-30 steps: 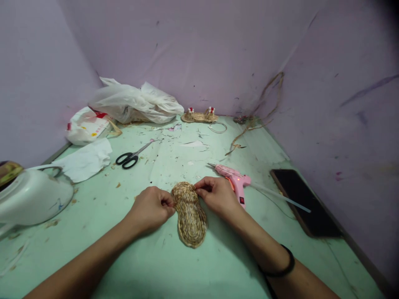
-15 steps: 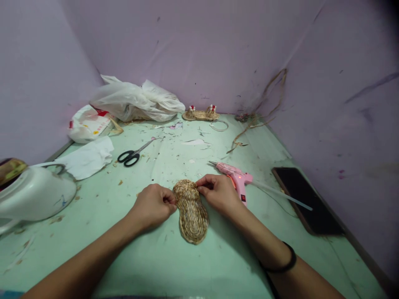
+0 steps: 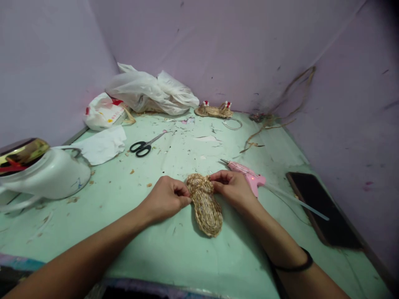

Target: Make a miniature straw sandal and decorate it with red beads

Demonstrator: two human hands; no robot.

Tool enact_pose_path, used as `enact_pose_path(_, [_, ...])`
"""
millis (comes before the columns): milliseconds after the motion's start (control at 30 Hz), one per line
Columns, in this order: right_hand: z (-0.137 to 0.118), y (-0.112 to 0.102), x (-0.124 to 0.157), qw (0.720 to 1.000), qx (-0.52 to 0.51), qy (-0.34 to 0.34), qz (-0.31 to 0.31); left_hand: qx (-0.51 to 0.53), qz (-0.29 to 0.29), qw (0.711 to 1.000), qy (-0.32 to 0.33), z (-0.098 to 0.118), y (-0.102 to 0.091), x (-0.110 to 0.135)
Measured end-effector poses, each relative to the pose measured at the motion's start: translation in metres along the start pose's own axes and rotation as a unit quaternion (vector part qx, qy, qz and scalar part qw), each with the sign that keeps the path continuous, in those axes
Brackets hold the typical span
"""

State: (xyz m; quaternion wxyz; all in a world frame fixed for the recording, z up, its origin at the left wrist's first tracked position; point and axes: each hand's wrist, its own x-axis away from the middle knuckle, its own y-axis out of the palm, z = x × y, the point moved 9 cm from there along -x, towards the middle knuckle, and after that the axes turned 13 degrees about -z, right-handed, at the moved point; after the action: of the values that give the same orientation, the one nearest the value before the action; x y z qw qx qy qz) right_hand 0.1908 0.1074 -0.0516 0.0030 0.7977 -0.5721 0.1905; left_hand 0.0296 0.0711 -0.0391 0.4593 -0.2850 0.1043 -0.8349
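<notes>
A small woven straw sandal (image 3: 206, 207) lies flat on the green table (image 3: 174, 253), toe end away from me. My left hand (image 3: 165, 199) pinches the left side of its toe end, fingers closed. My right hand (image 3: 232, 189) pinches the right side of the same end, also closed. A woven strap arches over the toe between the two hands. A black band circles my right wrist.
A pink glue gun (image 3: 247, 176) with its glue stick lies just right of my right hand. A dark phone (image 3: 324, 209) lies at the right edge. Black scissors (image 3: 145, 146), white paper (image 3: 102, 145), plastic bags (image 3: 152, 93), a white pot (image 3: 43, 174), a finished sandal pair (image 3: 214, 110), a ring (image 3: 233, 123), and loose straw cord (image 3: 274, 120) surround them.
The view has shifted, so everything sits further right and slightly up in the picture. Both hands keep pinching the sandal's toe end in the same grip.
</notes>
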Motion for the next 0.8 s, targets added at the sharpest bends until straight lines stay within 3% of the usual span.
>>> enact_pose_path(500, [-0.0038,-0.0003,0.0035,0.999,0.049,-0.010,0.015,-0.080,0.014,0.997,0.004,0.0059,0.0005,0.0025])
enact_pose_path(800, [0.0009,0.0038,0.0044,0.999,0.046,0.007,-0.008,-0.164,0.001,0.986,-0.042,-0.0024,0.0037,-0.0018])
